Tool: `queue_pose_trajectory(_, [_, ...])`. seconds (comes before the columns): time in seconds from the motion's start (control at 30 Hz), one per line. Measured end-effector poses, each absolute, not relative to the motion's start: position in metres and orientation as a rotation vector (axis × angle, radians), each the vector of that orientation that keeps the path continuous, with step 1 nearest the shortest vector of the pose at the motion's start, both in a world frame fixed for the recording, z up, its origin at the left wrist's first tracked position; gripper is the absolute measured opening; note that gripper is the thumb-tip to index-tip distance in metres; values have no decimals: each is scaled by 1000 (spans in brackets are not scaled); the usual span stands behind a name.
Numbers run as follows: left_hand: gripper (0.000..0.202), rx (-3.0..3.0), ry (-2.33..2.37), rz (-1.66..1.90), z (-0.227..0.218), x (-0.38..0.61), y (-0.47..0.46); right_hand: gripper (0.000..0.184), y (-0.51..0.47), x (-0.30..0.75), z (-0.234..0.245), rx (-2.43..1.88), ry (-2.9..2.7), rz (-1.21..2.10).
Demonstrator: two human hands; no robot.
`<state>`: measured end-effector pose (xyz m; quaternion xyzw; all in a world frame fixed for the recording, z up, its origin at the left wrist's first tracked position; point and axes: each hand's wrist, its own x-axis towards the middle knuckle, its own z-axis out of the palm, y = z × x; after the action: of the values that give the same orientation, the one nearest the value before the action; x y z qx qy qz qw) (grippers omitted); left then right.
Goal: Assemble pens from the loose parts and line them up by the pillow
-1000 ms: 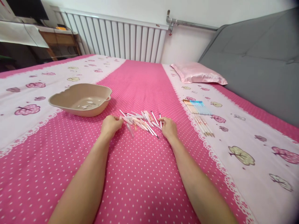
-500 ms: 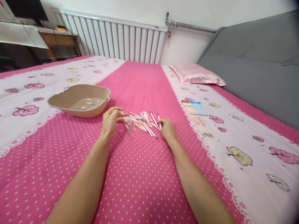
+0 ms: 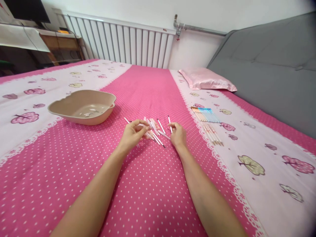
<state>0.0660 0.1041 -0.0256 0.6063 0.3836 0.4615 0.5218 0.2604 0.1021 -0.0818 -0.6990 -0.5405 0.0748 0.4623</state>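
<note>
My left hand (image 3: 133, 134) hangs over the left side of a loose pile of pen parts, fingers bent and thumb apart from them, with nothing visible between. A thin white pen refill (image 3: 126, 120) sticks out behind its knuckles. On the pile's right side, my right hand (image 3: 178, 135) is closed, its thumb and forefinger pinching a white pen refill (image 3: 169, 119) with a dark tip. A translucent pink pen barrel (image 3: 164, 135) reaches to the same hand's fingers; whether they touch it is unclear. Between the hands lie more pink barrels (image 3: 153, 125) and white refills (image 3: 160, 141).
A beige basin (image 3: 81, 105) with small white pieces in it stands left on the pink dotted bedspread (image 3: 148, 191). To the right lie rows of blue and orange pens (image 3: 206, 114) and white pens (image 3: 212, 133). Behind are a pink pillow (image 3: 207, 79) and a grey headboard (image 3: 266, 69).
My left hand has moved right, over the pile, uncovering a refill behind it. The refill at my right hand has shifted slightly up and right. My right hand has hardly moved.
</note>
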Motion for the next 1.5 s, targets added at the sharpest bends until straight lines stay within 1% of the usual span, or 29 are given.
queue_pose_trajectory(0.2, [32,1515,787,1012,-29,65,105,30,99,258,-72,-1580,-1222,202])
queue_pose_trajectory(0.27, [43,1546,775,982,-29,65,104,28,98,257,-71,-1537,-1197,210])
queue_pose_trajectory(0.4, [73,1553,785,961,-30,65,103,25,99,256,-71,-1456,-1170,231])
queue_pose_trajectory(0.47, [79,1534,780,958,-32,65,105,23,100,256,-72,-1424,-1161,244])
queue_pose_trajectory(0.53, [74,1539,781,952,-36,66,107,21,101,255,-72,-1381,-1153,254])
queue_pose_trajectory(0.67, [36,1638,748,948,-41,66,112,16,96,251,-65,-1285,-1150,135])
queue_pose_trajectory(0.73, [27,1704,719,943,-43,66,114,16,92,247,-58,-1238,-1133,34])
queue_pose_trajectory(0.8, [28,1768,732,949,-46,65,115,19,89,243,-51,-1155,-1073,-4])
queue_pose_trajectory(0.9, [31,1827,769,949,-48,63,117,22,84,239,-37,-1046,-970,44])
queue_pose_trajectory(1.07, [29,1793,719,921,-46,64,114,26,70,234,-9,-1031,-902,86])
queue_pose_trajectory(1.27, [26,1830,692,857,-41,67,106,23,53,226,14,-978,-952,174])
queue_pose_trajectory(1.5, [28,1834,638,806,-33,71,100,16,50,221,12,-966,-1099,208])
